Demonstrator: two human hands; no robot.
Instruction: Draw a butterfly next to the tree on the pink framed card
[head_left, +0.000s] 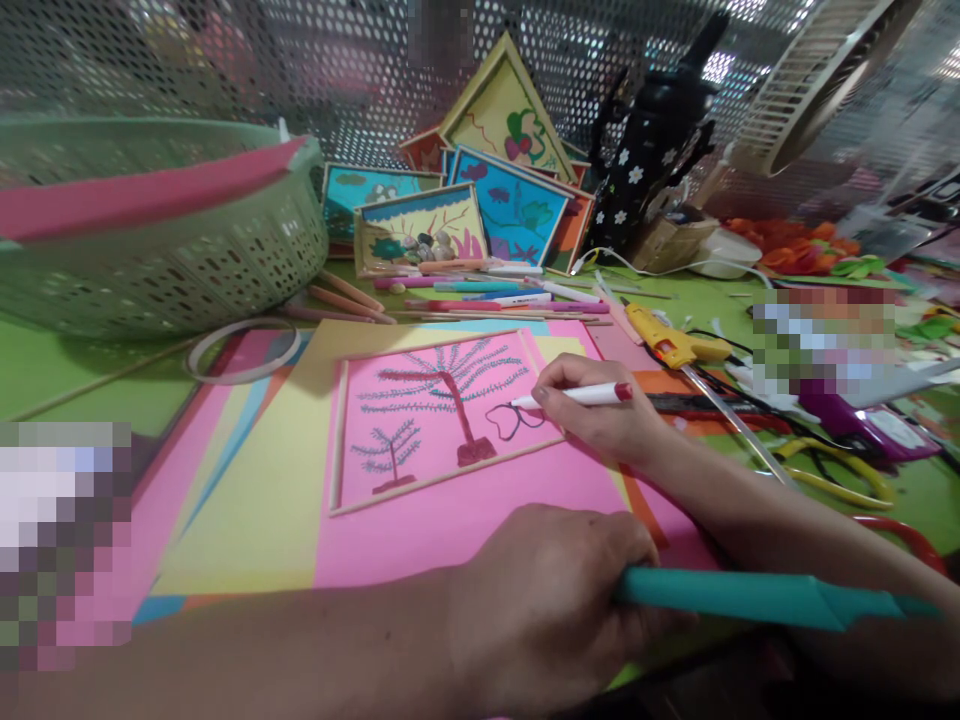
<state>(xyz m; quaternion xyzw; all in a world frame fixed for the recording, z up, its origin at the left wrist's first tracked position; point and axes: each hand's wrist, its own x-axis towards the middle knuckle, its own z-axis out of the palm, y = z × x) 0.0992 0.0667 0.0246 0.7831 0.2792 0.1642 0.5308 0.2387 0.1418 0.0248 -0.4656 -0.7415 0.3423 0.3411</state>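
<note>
My right hand (600,410) grips a white marker (585,395) with a red end. Its tip is at a dark looped outline (514,418) on the pink paper. Drawn on the same paper are a large tree (461,410) with a red trunk and a smaller tree (393,455). Thin wooden sticks (450,475) frame the drawing. Closer to me, my left hand (555,600) is closed around a teal marker (735,595) that points right. Most of its fingers are hidden beneath the hand.
Coloured paper sheets (240,510) lie under the drawing. Behind are several markers (517,298) and framed pictures (510,205). A green basket (247,260) and tape ring (241,352) stand left. Rightward lie a yellow glue gun (667,335), yellow-handled scissors (840,470) and a black flowered thermos (637,160).
</note>
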